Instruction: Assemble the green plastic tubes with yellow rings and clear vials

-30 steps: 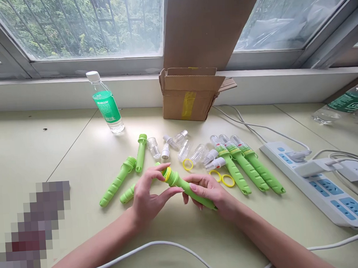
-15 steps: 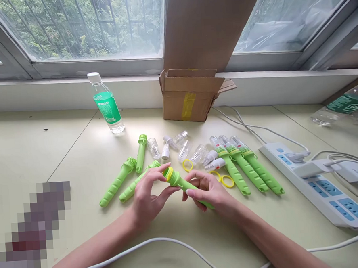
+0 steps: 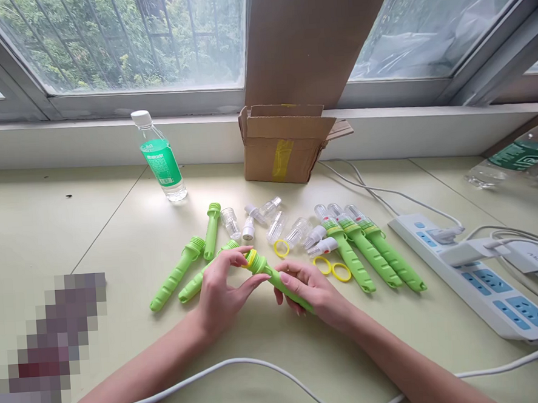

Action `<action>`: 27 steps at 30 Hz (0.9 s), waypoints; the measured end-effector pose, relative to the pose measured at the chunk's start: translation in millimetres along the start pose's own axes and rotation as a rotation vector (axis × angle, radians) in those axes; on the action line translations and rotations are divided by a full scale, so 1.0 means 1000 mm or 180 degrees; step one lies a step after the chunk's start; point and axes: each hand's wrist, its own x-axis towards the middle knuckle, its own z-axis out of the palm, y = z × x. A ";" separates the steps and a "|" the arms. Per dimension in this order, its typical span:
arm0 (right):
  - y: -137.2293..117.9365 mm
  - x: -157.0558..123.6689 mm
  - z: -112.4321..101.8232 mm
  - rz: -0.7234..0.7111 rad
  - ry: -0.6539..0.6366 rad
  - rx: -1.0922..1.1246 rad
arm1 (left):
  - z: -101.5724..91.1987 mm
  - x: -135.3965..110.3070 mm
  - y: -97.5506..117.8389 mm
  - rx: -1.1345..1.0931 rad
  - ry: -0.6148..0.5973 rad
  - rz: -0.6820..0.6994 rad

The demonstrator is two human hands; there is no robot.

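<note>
three loose handles (image 3: 178, 281); left hand (image 3: 220, 297) and right hand (image 3: 311, 289) hold a fourth handle (image 3: 277, 279).

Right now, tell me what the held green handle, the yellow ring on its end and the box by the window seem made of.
The green handle looks like moulded plastic: even colour, ribbed. The yellow ring is probably rubber or soft plastic: thin, uniform. The box is cardboard: brown, matt, folded flaps.

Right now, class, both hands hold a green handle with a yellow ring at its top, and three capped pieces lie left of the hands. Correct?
No. The head view shows the three capped pieces lying right of the hands. The left hand and right hand do hold the green handle with the yellow ring at its top.
</note>
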 end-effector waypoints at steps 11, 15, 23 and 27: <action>-0.004 0.002 -0.006 0.0138 -0.0102 0.0342 | 0.001 -0.004 0.000 -0.0153 -0.0011 0.0185; -0.003 0.002 -0.008 0.0190 -0.0146 0.0438 | 0.002 -0.004 0.000 -0.0162 0.0011 0.0208; -0.006 0.000 -0.008 0.0260 -0.0168 0.0115 | 0.002 -0.006 0.000 -0.0299 0.0005 0.0341; -0.004 0.000 -0.005 0.0240 -0.0038 0.0075 | 0.003 -0.007 -0.001 -0.0247 0.0063 0.0350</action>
